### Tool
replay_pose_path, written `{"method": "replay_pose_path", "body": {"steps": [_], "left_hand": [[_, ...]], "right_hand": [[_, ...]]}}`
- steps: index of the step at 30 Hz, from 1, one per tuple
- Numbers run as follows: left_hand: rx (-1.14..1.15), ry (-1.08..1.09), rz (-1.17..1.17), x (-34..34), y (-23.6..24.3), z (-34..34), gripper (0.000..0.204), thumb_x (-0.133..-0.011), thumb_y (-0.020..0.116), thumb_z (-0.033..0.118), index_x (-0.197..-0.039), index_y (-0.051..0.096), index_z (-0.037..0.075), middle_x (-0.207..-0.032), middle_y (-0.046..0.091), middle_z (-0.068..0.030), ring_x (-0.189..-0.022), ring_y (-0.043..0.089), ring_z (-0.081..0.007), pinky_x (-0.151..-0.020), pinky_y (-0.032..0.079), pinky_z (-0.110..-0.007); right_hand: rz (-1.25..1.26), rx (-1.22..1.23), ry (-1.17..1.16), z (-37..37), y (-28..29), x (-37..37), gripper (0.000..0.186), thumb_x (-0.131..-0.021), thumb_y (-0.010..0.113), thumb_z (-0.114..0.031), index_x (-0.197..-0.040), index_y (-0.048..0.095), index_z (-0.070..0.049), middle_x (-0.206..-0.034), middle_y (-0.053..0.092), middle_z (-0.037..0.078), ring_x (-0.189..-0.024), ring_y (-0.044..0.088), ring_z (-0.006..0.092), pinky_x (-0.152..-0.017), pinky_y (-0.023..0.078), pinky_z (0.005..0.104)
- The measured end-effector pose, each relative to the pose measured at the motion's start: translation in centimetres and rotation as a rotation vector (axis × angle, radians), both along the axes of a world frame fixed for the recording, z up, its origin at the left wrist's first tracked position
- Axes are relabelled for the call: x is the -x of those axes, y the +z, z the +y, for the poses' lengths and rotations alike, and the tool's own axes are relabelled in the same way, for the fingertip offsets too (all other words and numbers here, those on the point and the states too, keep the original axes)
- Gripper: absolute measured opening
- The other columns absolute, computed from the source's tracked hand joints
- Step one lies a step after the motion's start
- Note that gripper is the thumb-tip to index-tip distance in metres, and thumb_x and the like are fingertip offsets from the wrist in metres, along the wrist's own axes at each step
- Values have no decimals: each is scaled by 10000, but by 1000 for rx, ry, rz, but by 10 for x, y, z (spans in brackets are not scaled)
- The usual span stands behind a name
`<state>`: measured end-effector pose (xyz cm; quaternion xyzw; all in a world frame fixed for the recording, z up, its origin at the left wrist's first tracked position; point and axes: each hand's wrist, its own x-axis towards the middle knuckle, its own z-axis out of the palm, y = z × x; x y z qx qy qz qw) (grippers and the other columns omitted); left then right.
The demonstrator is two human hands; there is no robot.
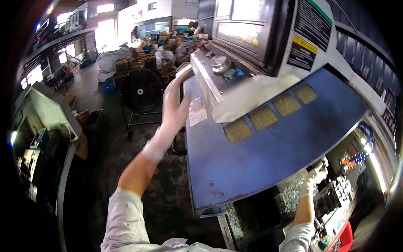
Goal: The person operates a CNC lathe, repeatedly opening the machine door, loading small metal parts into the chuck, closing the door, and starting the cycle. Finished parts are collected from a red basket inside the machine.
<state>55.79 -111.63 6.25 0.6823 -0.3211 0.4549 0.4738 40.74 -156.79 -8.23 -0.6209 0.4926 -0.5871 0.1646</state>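
My left hand (173, 105), in a white glove and smeared by motion, reaches up with fingers stretched out beside the left edge of a machine's control panel (205, 80). Whether it touches the panel I cannot tell. My right hand (314, 178), also gloved, is inside the machine past the edge of its blue door (273, 155). Its fingers are bent around something small and pale that I cannot make out. Close by sits a dark tool block (327, 201) with several shiny metal pieces. Metal chips (290, 195) lie to the left of this hand.
Blue and orange coolant hoses (357, 157) hang right of my right hand. A red bin (345, 237) stands at the lower right. To the left are a black round fan (142, 90) and another machine (50, 111). Boxes and sacks (168, 50) are heaped behind.
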Motion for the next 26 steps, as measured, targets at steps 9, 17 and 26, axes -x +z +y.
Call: {"method": "replay_pose_path", "body": {"steps": [9, 17, 26], "left_hand": [[-240, 47, -74, -120, 58, -35, 394, -552, 382, -137, -865, 540, 42, -728, 562, -95, -714, 534, -223, -671, 408, -282], [-157, 144, -162, -80, 39, -29, 549, -531, 331, -133, -1026, 456, 70, -1039, 445, -142, -1043, 347, -290, -900, 253, -323], [-406, 114, -75, 22, 37, -65, 571, -599, 609, 359, -1027, 416, 35, -953, 466, -160, -833, 483, -297, -687, 400, -365]], "right_hand": [[-57, 139, 139, -10, -14, -6, 407, -731, 511, -336, -877, 449, 39, -781, 495, 152, -690, 495, 253, -599, 418, 335], [-65, 15, 142, 1, -12, -12, 466, -737, 475, -389, -943, 433, 28, -837, 487, 158, -755, 491, 261, -660, 414, 347], [-113, 185, 133, 41, 19, 41, 355, -764, 429, -368, -696, 560, -46, -531, 526, 39, -449, 496, 166, -440, 424, 252]]}}
